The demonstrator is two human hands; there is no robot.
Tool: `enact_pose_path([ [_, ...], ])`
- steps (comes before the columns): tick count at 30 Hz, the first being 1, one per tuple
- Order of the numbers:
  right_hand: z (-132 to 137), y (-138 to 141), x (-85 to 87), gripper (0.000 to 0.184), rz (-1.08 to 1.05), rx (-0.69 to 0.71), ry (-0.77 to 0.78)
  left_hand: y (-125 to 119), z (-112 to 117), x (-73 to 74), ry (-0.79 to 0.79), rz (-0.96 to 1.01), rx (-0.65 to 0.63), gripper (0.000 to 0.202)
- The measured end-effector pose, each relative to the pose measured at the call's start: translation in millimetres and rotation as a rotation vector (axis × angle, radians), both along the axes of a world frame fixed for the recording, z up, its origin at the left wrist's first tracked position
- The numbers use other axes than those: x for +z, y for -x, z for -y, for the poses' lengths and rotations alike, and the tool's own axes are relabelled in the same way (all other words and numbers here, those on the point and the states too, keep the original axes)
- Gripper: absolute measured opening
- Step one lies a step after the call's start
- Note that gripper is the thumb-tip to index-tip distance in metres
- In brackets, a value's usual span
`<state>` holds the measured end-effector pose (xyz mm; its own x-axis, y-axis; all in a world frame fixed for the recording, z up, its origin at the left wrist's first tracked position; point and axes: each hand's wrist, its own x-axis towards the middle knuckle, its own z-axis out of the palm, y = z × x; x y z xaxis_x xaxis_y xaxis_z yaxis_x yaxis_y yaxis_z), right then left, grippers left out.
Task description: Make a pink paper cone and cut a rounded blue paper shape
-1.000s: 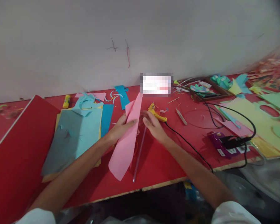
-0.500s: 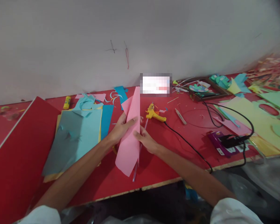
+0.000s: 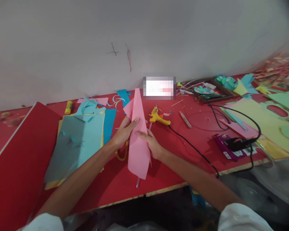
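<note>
A folded sheet of pink paper [image 3: 139,154] is held up over the red table, between both my hands. My left hand [image 3: 122,131] grips its left side, thumb lying across the front face. On the right edge, my right hand [image 3: 153,144] pinches it with the thumb in front; the fingers behind are mostly hidden. Beneath the paper lie a clear glue stick [image 3: 137,183] and scissors with a yellow handle [image 3: 121,155], both partly covered. Just beyond my right hand rests a yellow hot glue gun [image 3: 159,118] with a black cord.
Teal and blue sheets [image 3: 82,141] lie to the left, beside a red board [image 3: 21,160]. A yellow glue stick tube [image 3: 68,107] stands behind them. At right are a cutter [image 3: 185,119], a purple power box [image 3: 227,147] with cables, a dark tray [image 3: 225,91] and coloured paper [image 3: 267,118].
The pink paper has turned between my hands, so its front face shows broader and its lower end has swung right. More of the yellow scissor handle shows.
</note>
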<state>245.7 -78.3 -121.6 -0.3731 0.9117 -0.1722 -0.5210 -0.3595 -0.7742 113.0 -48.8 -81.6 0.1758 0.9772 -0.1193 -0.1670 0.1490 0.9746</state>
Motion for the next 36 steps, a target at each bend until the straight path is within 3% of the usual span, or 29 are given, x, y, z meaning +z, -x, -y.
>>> enact_pose_path([
  [7,1.6,-2.7,5.5,0.070,-0.080,0.062,0.042,-0.7,4.8,-0.8,0.054,-0.166,-0.044,0.058],
  [13,0.2,-0.6,-0.1,0.060,-0.052,-0.014,0.065,-4.6,4.3,1.4,-0.089,-0.173,-0.022,0.060],
  [19,-0.6,-0.8,2.9,0.064,-0.072,-0.027,0.046,-5.3,2.8,4.7,-0.232,-0.206,0.002,0.053],
  [27,0.4,-3.0,3.5,0.061,-0.090,0.027,0.078,-3.6,5.6,2.5,-0.035,-0.104,-0.010,0.061],
  [36,-0.5,-1.5,0.7,0.070,-0.068,0.069,0.108,-10.1,5.0,-2.4,-0.176,-0.085,0.082,0.048],
])
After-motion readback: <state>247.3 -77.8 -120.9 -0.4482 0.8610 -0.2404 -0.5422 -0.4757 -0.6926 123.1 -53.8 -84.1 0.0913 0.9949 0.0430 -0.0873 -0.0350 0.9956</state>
